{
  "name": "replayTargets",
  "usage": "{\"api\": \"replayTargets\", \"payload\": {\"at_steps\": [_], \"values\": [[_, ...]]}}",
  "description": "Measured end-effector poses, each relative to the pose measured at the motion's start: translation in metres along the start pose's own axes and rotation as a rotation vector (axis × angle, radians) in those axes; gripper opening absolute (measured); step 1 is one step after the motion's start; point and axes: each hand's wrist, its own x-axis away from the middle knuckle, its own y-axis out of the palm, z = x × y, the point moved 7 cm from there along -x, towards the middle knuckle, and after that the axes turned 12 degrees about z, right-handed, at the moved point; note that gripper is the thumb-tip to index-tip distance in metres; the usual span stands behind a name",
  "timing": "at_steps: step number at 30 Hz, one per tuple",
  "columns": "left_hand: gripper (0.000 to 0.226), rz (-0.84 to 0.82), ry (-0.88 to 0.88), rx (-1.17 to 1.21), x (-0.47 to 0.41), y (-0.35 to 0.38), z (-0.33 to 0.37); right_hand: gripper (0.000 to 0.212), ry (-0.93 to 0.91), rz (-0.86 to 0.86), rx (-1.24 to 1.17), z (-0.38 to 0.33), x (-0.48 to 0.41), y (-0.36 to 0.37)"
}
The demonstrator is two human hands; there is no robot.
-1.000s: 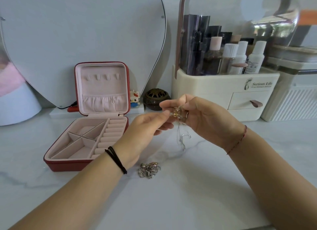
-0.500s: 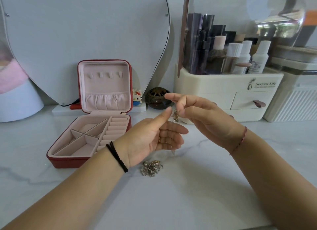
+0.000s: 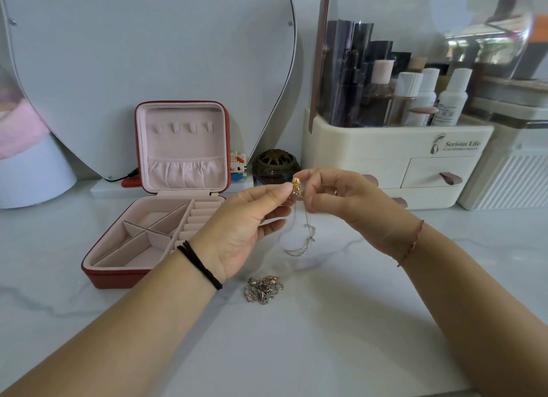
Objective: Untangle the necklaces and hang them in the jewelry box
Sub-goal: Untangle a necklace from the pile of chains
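Above the white surface [image 3: 326, 337], right of the open jewelry box [image 3: 154, 219], left hand [image 3: 246, 227] and right hand [image 3: 350, 207] pinch a gold pendant [image 3: 296, 186]; its silver chain [image 3: 299, 242] dangles, looped, above a tangled pile [image 3: 263, 288].

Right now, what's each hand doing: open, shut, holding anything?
Left hand: pinches the gold pendant, its chain hanging below.
Right hand: pinches the same gold pendant from the other side.
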Motion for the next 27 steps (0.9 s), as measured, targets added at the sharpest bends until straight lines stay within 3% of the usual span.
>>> {"api": "replayTargets", "payload": {"at_steps": [7,14,27], "values": [[0.009,0.044,0.068,0.012,0.0,-0.001,0.005,0.013,0.023,0.021,-0.023,-0.003,0.0,-0.002],[0.014,0.045,0.096,0.029,0.003,0.001,0.009,0.011,0.304,-0.191,-0.379,0.009,0.006,0.013],[0.013,0.028,0.146,-0.013,0.004,0.002,0.014,0.009,0.194,-0.093,-0.141,0.008,0.003,0.009]]}}
